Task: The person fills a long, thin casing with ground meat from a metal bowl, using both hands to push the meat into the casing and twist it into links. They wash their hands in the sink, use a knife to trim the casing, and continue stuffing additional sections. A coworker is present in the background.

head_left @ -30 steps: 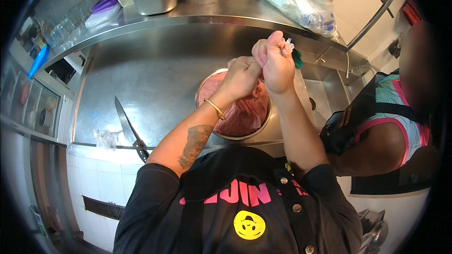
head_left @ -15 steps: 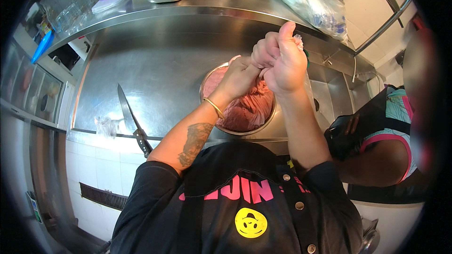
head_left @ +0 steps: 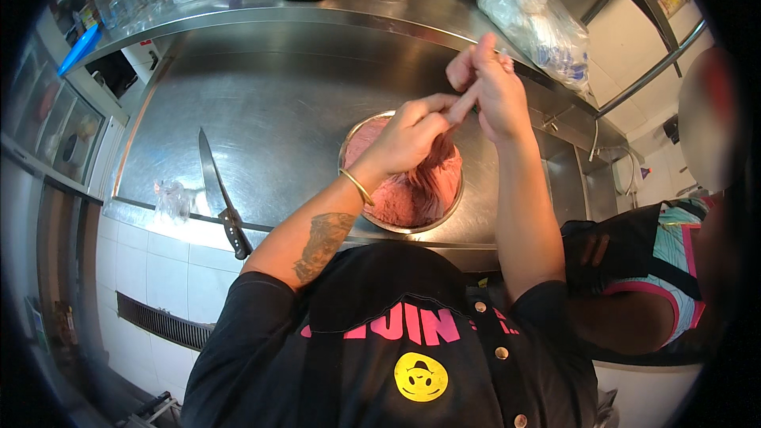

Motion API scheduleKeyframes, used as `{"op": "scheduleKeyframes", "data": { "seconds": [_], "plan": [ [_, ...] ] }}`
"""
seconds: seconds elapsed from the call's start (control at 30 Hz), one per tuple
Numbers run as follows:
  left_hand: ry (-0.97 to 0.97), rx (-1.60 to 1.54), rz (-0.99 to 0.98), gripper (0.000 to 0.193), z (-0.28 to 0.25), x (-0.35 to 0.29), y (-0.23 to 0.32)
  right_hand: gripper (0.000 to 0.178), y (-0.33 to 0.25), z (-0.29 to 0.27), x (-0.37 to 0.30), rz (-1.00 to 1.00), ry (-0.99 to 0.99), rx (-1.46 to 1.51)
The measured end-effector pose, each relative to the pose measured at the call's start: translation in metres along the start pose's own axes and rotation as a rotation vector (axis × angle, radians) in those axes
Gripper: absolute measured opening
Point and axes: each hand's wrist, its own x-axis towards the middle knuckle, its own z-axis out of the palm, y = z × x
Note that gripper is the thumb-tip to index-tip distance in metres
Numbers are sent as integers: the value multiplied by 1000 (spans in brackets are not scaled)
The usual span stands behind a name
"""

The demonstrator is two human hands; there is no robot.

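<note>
A round metal bowl stands on the steel counter with pink minced meat in it. The meat seems to lie inside a clear plastic bag, whose creased folds rise toward my hands. My left hand, above the bowl, has its fingers closed on the gathered plastic. Higher and to the right, my right hand is curled with its thumb up, and a crumpled pale bit shows beside it. One of its fingers reaches across to my left fingertips. Exactly how the plastic passes between the fingers is hidden.
A long knife lies on the counter at left, its handle over the front edge, beside crumpled clear plastic. Containers and a full plastic bag sit on the shelf behind. A sink and another person are at right.
My hands have drawn slightly apart, the right one shifting right. Its fist has loosened, with one finger now pointing toward the left hand. The view has shifted slightly.
</note>
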Motion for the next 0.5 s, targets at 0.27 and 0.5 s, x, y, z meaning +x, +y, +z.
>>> {"op": "scheduleKeyframes", "data": {
  "seconds": [0.27,0.5],
  "plan": [
    [244,-155,-64,21,14,3,-11,72,-18,35,3,126,-34,-62],
    [58,-170,-145,22,-6,5,-8,66,2,16,-2,207,-88,489]
  ]
}}
